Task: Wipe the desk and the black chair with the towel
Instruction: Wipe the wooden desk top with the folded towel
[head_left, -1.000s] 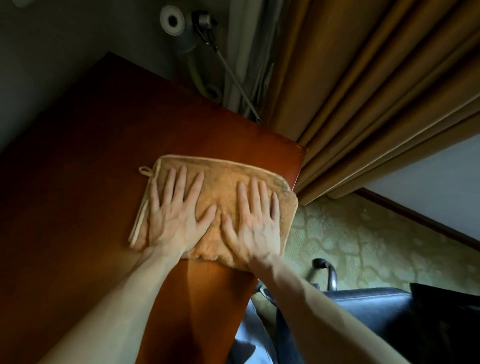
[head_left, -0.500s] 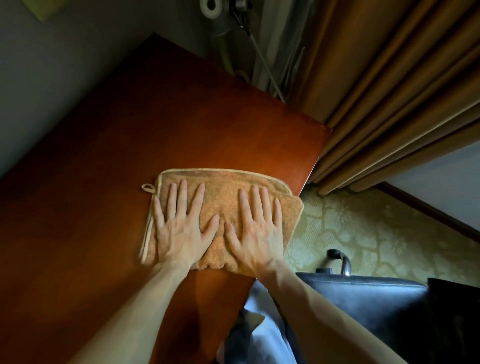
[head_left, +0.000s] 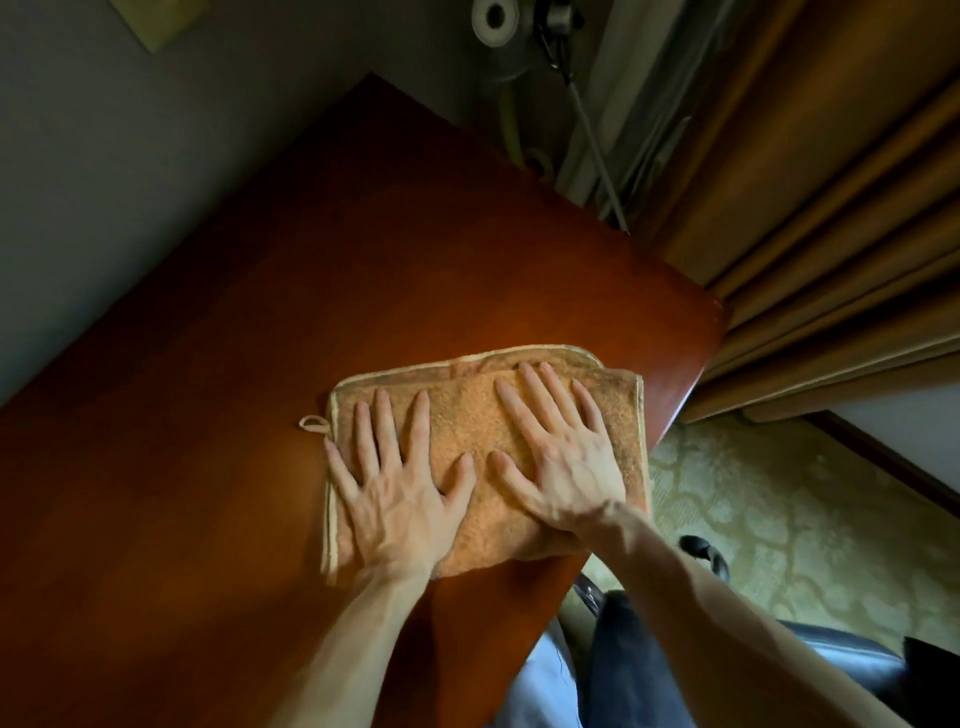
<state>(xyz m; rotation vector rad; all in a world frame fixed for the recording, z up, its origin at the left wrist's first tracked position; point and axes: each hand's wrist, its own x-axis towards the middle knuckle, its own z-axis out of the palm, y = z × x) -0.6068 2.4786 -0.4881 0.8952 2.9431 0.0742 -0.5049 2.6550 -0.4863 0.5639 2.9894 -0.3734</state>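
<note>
Hands (head_left: 483, 483) flat on towel (head_left: 467, 415); black chair (head_left: 841, 654) mostly cut off, dim

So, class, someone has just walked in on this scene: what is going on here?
A person is wiping a desk with a towel. The left hand and right hand both lie flat on the folded towel, fingers spread, pressing it down near the desk's right edge. Nothing is gripped. The black chair sits low at the right, and neither hand nor towel is on it.
</note>
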